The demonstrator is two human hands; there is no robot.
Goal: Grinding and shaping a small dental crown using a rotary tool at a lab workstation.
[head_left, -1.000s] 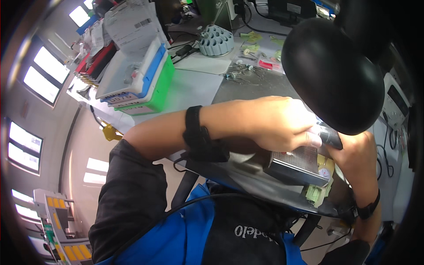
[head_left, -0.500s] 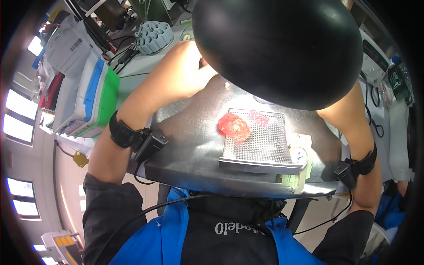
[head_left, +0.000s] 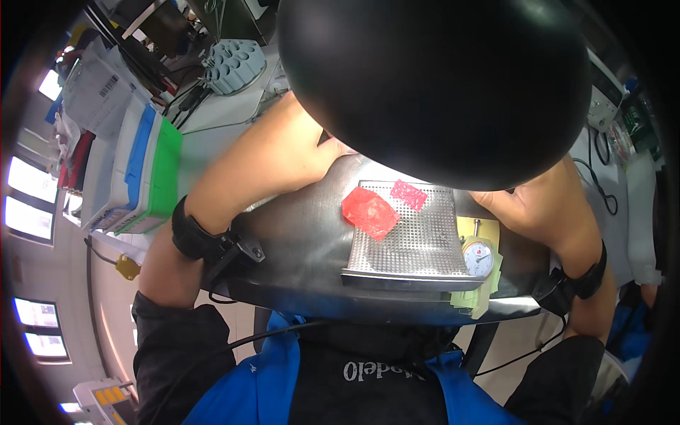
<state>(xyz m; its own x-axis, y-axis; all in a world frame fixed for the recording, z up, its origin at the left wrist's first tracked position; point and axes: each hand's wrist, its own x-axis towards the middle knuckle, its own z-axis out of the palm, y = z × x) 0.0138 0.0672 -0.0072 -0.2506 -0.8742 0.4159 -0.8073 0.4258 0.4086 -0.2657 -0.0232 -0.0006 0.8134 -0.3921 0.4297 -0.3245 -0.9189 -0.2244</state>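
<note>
Red, a faceted packet [head_left: 372, 214] lies with a smaller pink piece [head_left: 409, 196] on a textured metal tray [head_left: 425, 248], between left grip [head_left: 306, 145] and right grip [head_left: 542, 205]. A black dome [head_left: 439, 92] partly covers both; whether either is apart or clamped, I cannot tell. A dial gauge [head_left: 478, 258] sits bodyward of the right grip.

Loose black sleeves [head_left: 180, 347] end near the elbows. Blue panels [head_left: 283, 365] flank a black front [head_left: 333, 400] with pale lettering [head_left: 382, 371], upside down. Behind the left hand [head_left: 312, 156] and right hand [head_left: 542, 202] sit black wristbands [head_left: 190, 230] with boxy black modules [head_left: 237, 256]; a thin black cable [head_left: 522, 360] trails from the right one.
</note>
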